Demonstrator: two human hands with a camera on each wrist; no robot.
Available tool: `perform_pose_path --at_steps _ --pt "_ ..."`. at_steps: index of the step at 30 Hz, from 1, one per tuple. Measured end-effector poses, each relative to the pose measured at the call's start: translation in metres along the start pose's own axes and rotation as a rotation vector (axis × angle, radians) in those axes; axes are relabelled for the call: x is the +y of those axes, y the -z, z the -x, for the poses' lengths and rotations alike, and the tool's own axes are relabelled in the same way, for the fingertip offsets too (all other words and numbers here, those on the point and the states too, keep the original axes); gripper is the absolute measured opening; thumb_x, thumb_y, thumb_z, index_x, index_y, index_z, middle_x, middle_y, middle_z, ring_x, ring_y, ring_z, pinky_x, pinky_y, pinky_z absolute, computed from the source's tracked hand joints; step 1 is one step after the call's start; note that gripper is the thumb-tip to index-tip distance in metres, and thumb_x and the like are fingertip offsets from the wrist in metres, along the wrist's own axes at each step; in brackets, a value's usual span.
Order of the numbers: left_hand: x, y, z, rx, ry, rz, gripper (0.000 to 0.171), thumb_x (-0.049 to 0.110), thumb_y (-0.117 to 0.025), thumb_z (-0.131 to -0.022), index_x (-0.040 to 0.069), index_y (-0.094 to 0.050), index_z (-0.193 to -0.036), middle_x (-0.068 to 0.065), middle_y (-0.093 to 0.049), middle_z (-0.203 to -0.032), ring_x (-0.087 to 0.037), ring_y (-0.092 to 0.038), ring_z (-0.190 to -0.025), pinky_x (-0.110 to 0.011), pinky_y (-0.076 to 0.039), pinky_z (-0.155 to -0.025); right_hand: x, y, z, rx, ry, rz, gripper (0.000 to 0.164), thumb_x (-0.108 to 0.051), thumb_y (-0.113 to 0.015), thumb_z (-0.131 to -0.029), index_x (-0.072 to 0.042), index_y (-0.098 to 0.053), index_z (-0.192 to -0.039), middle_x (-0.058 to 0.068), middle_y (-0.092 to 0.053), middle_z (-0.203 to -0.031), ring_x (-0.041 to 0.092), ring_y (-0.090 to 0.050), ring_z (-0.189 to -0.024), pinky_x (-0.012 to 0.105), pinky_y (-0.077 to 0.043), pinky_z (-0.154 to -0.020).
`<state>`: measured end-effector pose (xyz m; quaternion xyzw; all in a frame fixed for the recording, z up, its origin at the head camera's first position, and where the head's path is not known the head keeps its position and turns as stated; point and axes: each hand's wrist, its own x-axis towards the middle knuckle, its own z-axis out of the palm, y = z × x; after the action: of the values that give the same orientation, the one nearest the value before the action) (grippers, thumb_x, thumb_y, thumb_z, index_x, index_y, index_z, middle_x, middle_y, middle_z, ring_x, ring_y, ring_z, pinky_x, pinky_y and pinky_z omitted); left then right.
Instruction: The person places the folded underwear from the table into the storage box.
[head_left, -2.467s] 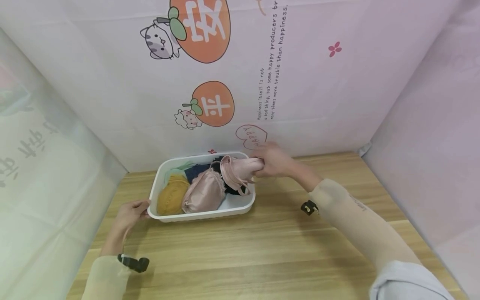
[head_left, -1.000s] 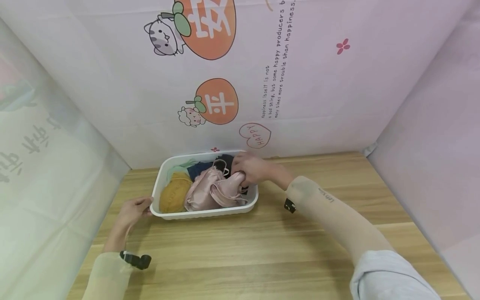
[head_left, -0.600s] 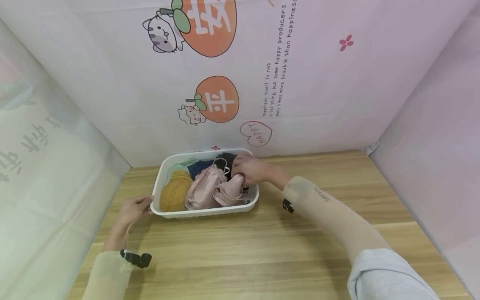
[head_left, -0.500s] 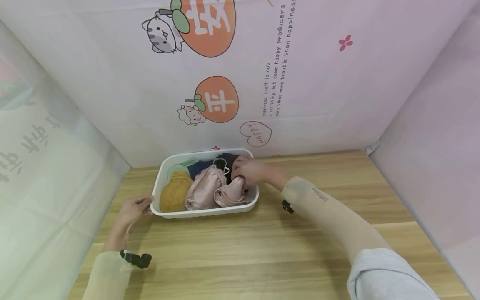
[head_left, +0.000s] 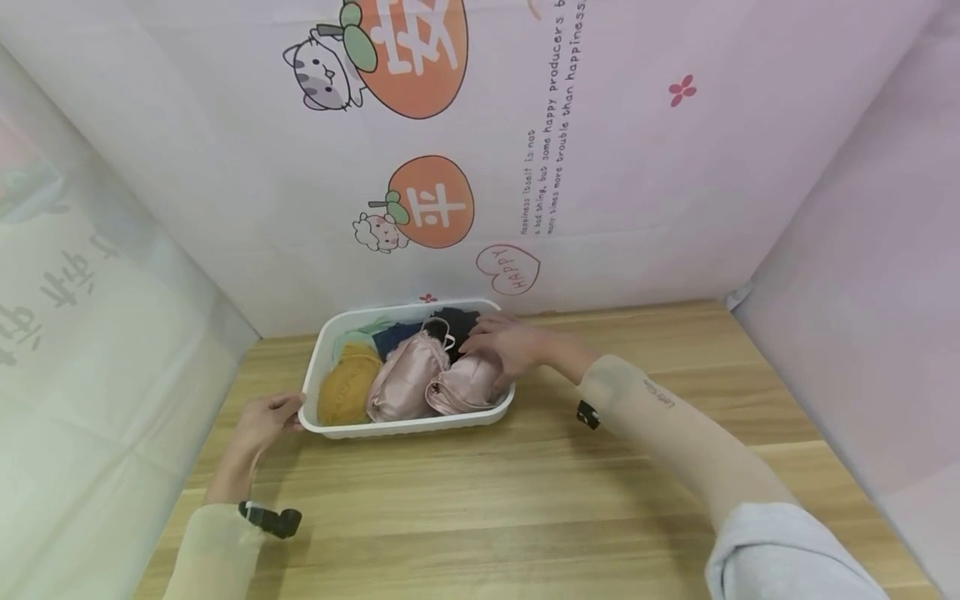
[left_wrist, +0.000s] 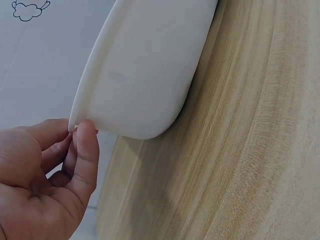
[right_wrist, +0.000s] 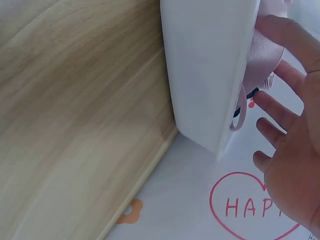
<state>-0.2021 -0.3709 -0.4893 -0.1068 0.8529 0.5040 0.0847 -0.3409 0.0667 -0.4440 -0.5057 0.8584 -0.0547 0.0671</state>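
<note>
A white plastic bin [head_left: 408,428] holds folded underwear. My left hand [head_left: 261,427] pinches its left front corner; the left wrist view shows thumb and fingers of this hand [left_wrist: 45,175] on the rim. At the bin's right end lies a folded pale pink satin bra [head_left: 461,387]. My right hand [head_left: 513,343] rests over it with loosely spread fingers, and in the right wrist view the thumb [right_wrist: 287,32] is against the pink satin. Left of it sit another pink satin piece [head_left: 403,385] with lace trim and a mustard-yellow bra [head_left: 348,387].
Behind these, in the bin, are mint green fabric [head_left: 356,335], a navy piece [head_left: 393,336] and black fabric [head_left: 457,323]. The wooden table [head_left: 465,508] extends in front and to the right. A printed white cloth wall [head_left: 600,208] stands right behind the bin.
My right hand has lowered the pink bra into the bin's right end, tucked its straps in, and loosened its fingers from it. My left hand has kept its pinch on the rim.
</note>
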Motion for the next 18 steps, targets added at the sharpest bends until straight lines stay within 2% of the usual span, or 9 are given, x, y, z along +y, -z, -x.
perform_pose_path --at_steps 3,8,11,18 --pt "-0.001 -0.001 0.001 0.003 -0.005 -0.008 0.056 0.033 -0.048 -0.107 -0.011 -0.048 -0.141 -0.022 -0.066 -0.121 -0.001 -0.066 -0.086 -0.031 -0.059 -0.091 0.001 0.001 0.005 0.04 -0.004 0.0 0.076 -0.049 -0.081 -0.076 -0.018 -0.056 -0.141 0.007 -0.055 -0.139 0.03 -0.043 -0.138 0.054 -0.027 -0.122" --pt "-0.004 -0.004 0.003 0.01 0.009 -0.02 0.062 0.042 -0.048 -0.105 -0.008 -0.047 -0.143 -0.012 -0.069 -0.114 -0.002 -0.065 -0.088 -0.026 -0.058 -0.089 0.0 -0.003 0.013 0.144 0.0 0.01 0.053 -0.044 -0.068 -0.091 -0.015 -0.06 -0.135 0.005 -0.06 -0.131 0.024 -0.052 -0.128 0.046 -0.037 -0.117" --pt "-0.005 -0.005 0.004 0.023 0.003 -0.023 0.063 0.044 -0.047 -0.105 -0.007 -0.048 -0.143 -0.009 -0.069 -0.109 -0.003 -0.064 -0.086 -0.025 -0.059 -0.086 -0.003 -0.001 0.018 0.184 0.016 0.001 0.046 -0.04 -0.065 -0.095 -0.014 -0.063 -0.132 0.005 -0.062 -0.128 0.024 -0.054 -0.124 0.046 -0.04 -0.114" --pt "-0.003 -0.006 0.009 0.036 -0.022 -0.002 0.061 0.039 -0.043 -0.107 -0.011 -0.046 -0.142 -0.012 -0.067 -0.107 -0.002 -0.063 -0.084 -0.025 -0.06 -0.082 -0.014 0.004 0.032 0.227 0.047 -0.007 0.036 -0.032 -0.059 -0.099 -0.015 -0.064 -0.13 0.003 -0.064 -0.121 0.022 -0.057 -0.116 0.045 -0.044 -0.108"
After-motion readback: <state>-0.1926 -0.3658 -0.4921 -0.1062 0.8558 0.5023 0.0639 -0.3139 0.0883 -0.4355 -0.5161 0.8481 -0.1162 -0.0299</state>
